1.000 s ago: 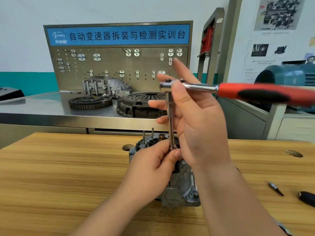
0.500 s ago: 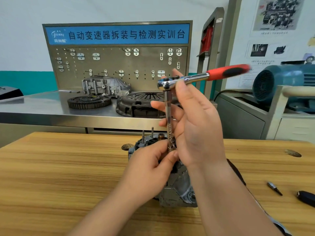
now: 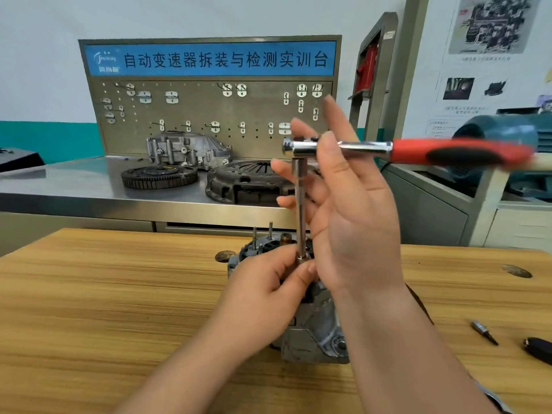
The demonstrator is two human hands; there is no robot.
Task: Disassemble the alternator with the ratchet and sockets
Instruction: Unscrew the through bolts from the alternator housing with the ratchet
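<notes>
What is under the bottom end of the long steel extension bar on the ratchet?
The grey metal alternator on the wooden table lies below it. The left hand pinches the steel extension bar at its tip, hiding any bolt there.

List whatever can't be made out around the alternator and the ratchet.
- The socket and fastener: head view, hidden under the left hand, which pinches the extension bar.
- The alternator: head view, mostly covered by that hand and the right hand wrist.
- The ratchet handle: head view, motion-blurred.
- The black object: head view, cut off by right edge.
</notes>
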